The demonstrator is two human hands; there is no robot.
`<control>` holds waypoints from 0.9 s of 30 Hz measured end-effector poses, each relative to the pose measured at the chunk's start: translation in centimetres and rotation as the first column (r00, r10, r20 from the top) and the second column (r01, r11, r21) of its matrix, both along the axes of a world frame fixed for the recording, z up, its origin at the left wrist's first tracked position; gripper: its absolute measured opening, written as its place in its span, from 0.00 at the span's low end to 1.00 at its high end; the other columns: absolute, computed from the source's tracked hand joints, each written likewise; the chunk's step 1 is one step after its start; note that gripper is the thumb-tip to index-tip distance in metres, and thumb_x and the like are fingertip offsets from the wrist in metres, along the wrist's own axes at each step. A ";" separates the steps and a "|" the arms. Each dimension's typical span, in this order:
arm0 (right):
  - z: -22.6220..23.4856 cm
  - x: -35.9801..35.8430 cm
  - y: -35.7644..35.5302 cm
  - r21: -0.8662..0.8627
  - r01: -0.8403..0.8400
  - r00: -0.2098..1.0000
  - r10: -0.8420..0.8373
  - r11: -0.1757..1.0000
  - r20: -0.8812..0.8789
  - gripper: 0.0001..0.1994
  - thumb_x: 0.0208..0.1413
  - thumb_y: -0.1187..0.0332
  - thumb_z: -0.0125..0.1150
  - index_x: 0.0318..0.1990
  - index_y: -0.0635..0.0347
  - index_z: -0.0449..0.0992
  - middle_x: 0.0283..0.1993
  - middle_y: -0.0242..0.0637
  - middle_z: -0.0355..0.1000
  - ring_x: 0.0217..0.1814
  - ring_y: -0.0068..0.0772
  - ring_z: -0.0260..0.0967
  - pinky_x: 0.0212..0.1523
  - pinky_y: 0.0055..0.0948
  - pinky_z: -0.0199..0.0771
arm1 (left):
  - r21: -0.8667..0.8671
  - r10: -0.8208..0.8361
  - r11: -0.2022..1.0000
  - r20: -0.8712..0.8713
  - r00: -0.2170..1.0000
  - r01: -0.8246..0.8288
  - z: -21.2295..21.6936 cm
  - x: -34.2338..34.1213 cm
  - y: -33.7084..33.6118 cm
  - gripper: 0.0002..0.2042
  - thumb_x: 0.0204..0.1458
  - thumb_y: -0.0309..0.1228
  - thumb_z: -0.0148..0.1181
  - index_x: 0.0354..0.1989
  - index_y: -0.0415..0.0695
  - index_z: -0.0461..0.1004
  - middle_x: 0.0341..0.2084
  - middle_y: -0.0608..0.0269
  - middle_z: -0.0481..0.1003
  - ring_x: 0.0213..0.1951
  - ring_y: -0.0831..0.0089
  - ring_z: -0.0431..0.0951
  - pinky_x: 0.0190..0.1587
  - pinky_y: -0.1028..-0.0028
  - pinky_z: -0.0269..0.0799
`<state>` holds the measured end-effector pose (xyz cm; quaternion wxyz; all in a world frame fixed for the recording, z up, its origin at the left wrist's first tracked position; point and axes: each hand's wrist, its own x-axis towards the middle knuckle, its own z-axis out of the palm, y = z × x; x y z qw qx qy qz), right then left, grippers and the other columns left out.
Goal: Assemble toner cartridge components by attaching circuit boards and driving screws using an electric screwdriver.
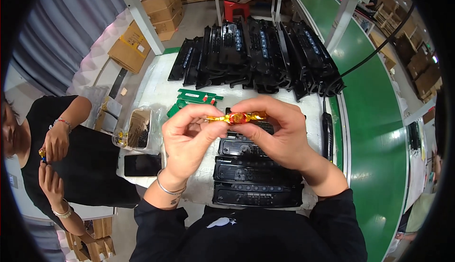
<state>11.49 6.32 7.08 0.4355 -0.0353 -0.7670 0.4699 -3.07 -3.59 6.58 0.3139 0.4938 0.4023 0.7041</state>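
Note:
Between my two hands is a small candy in a shiny gold and red wrapper (238, 118), held up over the worktable. My left hand (186, 136) pinches the wrapper's left twisted end between thumb and fingers. At the other end, my right hand (279, 127) grips it with thumb and forefinger. Below my hands lies a column of black plastic panels (258, 169), partly hidden by them. Green circuit boards (196, 97) with small red parts lie just beyond my left hand.
Stacked black plastic housings (237, 53) fill the far side of the white table. A clear-lined tub of small dark parts (140, 127) and a black tablet-like slab (142, 165) sit left. A corded black tool (327, 134) hangs right, beside a green conveyor (369, 143). A co-worker (71, 143) is at left.

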 end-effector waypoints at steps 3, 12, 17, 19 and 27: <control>0.8 0.4 -0.2 0.011 0.011 1.000 -0.011 1.000 0.002 0.14 0.42 0.78 0.62 0.40 0.66 0.71 0.36 0.41 0.71 0.36 0.28 0.72 0.37 0.22 0.71 | 0.073 0.030 0.997 -0.097 0.995 -0.023 -0.1 -0.1 0.2 0.07 0.42 0.15 0.58 0.32 0.35 0.73 0.29 0.56 0.74 0.31 0.77 0.74 0.32 0.80 0.71; 1.3 1.9 -0.7 -0.073 -0.055 0.996 0.050 0.996 -0.068 0.15 0.42 0.77 0.63 0.41 0.66 0.71 0.38 0.39 0.71 0.38 0.26 0.71 0.39 0.20 0.72 | 0.195 0.099 0.980 -0.246 0.964 -0.051 0.8 1.1 -0.2 0.08 0.40 0.13 0.55 0.30 0.34 0.72 0.30 0.53 0.74 0.34 0.72 0.75 0.34 0.78 0.71; 1.6 2.6 -0.2 0.121 0.141 0.986 -0.128 0.983 -0.109 0.14 0.38 0.78 0.65 0.37 0.65 0.73 0.34 0.40 0.72 0.34 0.31 0.72 0.33 0.23 0.71 | 0.131 -0.094 0.986 -0.092 0.991 0.106 1.9 2.2 0.3 0.15 0.39 0.11 0.55 0.38 0.34 0.68 0.34 0.54 0.71 0.36 0.71 0.74 0.39 0.78 0.72; 1.7 2.8 0.0 0.265 0.198 0.979 -0.176 0.944 -0.105 0.14 0.38 0.79 0.65 0.37 0.65 0.73 0.34 0.40 0.72 0.34 0.32 0.72 0.33 0.23 0.71 | 0.055 -0.228 0.973 0.086 0.970 0.224 1.7 2.4 0.8 0.19 0.40 0.12 0.57 0.42 0.35 0.64 0.34 0.56 0.70 0.38 0.72 0.73 0.40 0.79 0.71; 1.8 4.0 -0.3 0.117 0.214 0.975 -0.220 0.970 0.040 0.08 0.43 0.79 0.61 0.34 0.68 0.73 0.31 0.39 0.73 0.30 0.27 0.72 0.30 0.20 0.72 | 0.013 -0.249 0.968 0.214 0.945 0.252 0.3 2.7 2.0 0.19 0.40 0.13 0.60 0.42 0.37 0.63 0.35 0.58 0.70 0.39 0.74 0.72 0.42 0.78 0.71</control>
